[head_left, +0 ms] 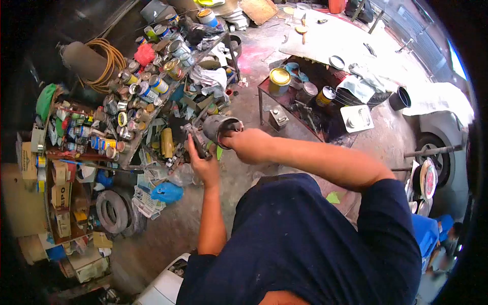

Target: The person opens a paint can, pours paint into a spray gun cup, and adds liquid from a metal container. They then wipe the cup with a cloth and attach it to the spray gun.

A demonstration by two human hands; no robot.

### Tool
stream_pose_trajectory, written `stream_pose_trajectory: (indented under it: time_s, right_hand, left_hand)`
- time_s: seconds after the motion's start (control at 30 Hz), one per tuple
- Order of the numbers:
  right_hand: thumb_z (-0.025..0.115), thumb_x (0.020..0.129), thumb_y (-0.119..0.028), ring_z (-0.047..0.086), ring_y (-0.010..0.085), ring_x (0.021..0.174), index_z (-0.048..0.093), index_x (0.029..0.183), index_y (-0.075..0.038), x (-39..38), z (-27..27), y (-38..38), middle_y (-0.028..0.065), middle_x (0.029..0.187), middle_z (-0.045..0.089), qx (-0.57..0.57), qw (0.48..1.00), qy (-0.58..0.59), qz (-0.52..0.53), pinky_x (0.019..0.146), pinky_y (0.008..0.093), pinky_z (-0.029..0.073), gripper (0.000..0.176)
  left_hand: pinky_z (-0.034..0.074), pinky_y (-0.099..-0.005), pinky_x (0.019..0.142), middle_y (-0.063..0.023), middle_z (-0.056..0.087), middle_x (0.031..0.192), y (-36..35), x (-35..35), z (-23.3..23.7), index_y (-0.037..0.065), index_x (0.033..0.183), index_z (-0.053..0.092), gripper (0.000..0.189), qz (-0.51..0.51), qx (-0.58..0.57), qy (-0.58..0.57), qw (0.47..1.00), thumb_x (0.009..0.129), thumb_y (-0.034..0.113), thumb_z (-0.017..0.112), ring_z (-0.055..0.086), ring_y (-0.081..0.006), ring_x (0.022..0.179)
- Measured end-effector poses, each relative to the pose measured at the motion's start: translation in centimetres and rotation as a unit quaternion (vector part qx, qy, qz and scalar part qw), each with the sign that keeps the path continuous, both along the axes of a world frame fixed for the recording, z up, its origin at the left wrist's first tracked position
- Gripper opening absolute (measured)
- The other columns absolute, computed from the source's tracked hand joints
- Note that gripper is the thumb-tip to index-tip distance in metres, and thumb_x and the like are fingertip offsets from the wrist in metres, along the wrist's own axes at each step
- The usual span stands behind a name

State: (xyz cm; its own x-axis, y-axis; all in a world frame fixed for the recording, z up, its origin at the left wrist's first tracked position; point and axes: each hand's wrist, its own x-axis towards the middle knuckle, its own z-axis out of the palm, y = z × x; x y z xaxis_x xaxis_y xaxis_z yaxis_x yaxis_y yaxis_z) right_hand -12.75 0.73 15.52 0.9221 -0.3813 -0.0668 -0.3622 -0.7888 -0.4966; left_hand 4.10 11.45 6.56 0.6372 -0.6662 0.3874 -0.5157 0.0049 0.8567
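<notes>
In front of my chest, my left hand (205, 165) is closed around a metal tool that looks like a spray gun (195, 140), its handle against my palm. Joined to it or right beside it is a grey, paint-stained cup (212, 126), tilted with its dark mouth toward my right side. My right hand (249, 145) grips the cup at that mouth, with its fingertips hidden at or inside the rim. A bit of bright green (219, 152) shows just below the cup, between my hands.
On the left, a bench holds many paint cans (152, 84), with a coiled hose (108, 63) behind. Ahead right stands a low table (264, 87) with a yellow-lidded can (279, 80). A metal tin (278, 118) sits on the floor. A car (447, 127) is at the right.
</notes>
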Motion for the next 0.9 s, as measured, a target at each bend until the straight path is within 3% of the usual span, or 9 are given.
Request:
stream_pose_trajectory:
  time_s: [0.07,0.2,0.23,0.33,0.37,0.47,0.6,0.8,0.9]
  right_hand:
    - [0.061,0.088,-0.011,0.073,0.036,0.099,0.063,0.122,-0.005,0.9,-0.2,1.1,0.0182,0.116,0.072,0.163,0.98,-0.077,-0.081,0.078,0.0442,0.06,0.034]
    - [0.063,0.088,-0.012,0.07,0.0422,0.09,0.057,0.114,0.002,1.7,0.9,3.2,0.0211,0.104,0.069,0.662,0.667,-0.215,-0.268,0.078,0.0477,0.056,0.03]
    - [0.062,0.088,-0.007,0.069,0.0414,0.09,0.055,0.117,0.003,1.8,-1.4,3.2,0.0221,0.102,0.067,0.531,0.786,-0.205,-0.241,0.078,0.0485,0.056,0.032]
    - [0.06,0.089,-0.007,0.068,0.0395,0.1,0.053,0.128,0.002,-0.6,0.2,3.2,0.0206,0.112,0.066,0.252,0.945,-0.144,-0.15,0.077,0.0462,0.058,0.041]
    - [0.059,0.092,-0.006,0.071,0.0322,0.1,0.054,0.138,-0.009,-1.5,-2.5,3.1,0.0158,0.124,0.063,0.086,0.964,-0.232,-0.097,0.073,0.0416,0.061,0.046]
    - [0.057,0.093,-0.01,0.071,0.0307,0.102,0.047,0.152,-0.016,-4.8,0.2,-0.3,0.0117,0.136,0.058,-0.08,0.995,-0.039,0.045,0.074,0.0427,0.062,0.06]
    - [0.057,0.093,-0.016,0.071,0.0242,0.096,0.056,0.145,-0.017,-5.9,3.4,-5.1,0.0036,0.137,0.058,-0.377,0.909,0.002,0.179,0.068,0.0412,0.061,0.052]
    - [0.058,0.091,-0.011,0.069,0.03,0.105,0.06,0.138,-0.012,-3.9,1.4,-0.2,0.0084,0.136,0.057,-0.094,0.995,-0.033,-0.019,0.083,0.0492,0.058,0.046]
    - [0.056,0.093,-0.006,0.069,0.0366,0.1,0.055,0.14,-0.005,-0.9,-0.4,3.4,0.0181,0.123,0.062,0.147,0.944,-0.247,-0.164,0.084,0.0457,0.058,0.047]
  left_hand:
    - [0.046,-0.0413,0.108,-0.0241,0.057,0.144,-0.1,-0.7,-0.2,-0.002,0.152,0.043,0.089,-0.007,0.006,0.016,1.0,0.087,0.044,0.082,0.059,-0.0368,0.13]
    - [0.049,-0.0415,0.105,-0.0239,0.058,0.143,0.3,-2.0,0.4,-0.001,0.153,0.043,0.091,-0.025,0.018,-0.03,0.999,0.083,0.04,0.084,0.06,-0.0358,0.128]
    - [0.048,-0.0403,0.106,-0.0224,0.058,0.143,0.1,-1.8,0.2,0.0,0.154,0.041,0.088,-0.037,0.006,-0.046,0.998,0.084,0.034,0.083,0.06,-0.0317,0.127]
    - [0.047,-0.0409,0.107,-0.0223,0.056,0.145,-0.4,-1.6,0.5,-0.001,0.153,0.042,0.081,-0.03,0.011,-0.005,0.999,0.089,0.032,0.08,0.059,-0.0321,0.129]
    - [0.048,-0.0416,0.106,-0.0232,0.057,0.144,-0.5,-1.5,1.0,0.0,0.152,0.044,0.081,-0.026,0.017,0.005,0.999,0.089,0.037,0.079,0.06,-0.0351,0.129]
    - [0.048,-0.0418,0.105,-0.0249,0.058,0.144,-0.3,-1.4,1.4,0.0,0.151,0.045,0.08,-0.027,0.029,-0.024,0.999,0.091,0.04,0.079,0.06,-0.0375,0.13]
    - [0.048,-0.0419,0.107,-0.0251,0.057,0.144,-0.7,-1.8,1.7,0.001,0.152,0.044,0.081,-0.03,-0.005,-0.009,0.999,0.091,0.041,0.079,0.059,-0.0373,0.131]
    - [0.047,-0.043,0.106,-0.0248,0.056,0.146,-0.9,-1.2,2.2,0.002,0.154,0.041,0.084,0.003,0.001,-0.011,1.0,0.091,0.043,0.078,0.058,-0.037,0.132]
    - [0.05,-0.0437,0.103,-0.0252,0.058,0.143,-1.3,-2.5,2.3,0.003,0.154,0.042,0.084,0.024,-0.005,-0.057,0.998,0.09,0.043,0.078,0.062,-0.0385,0.126]
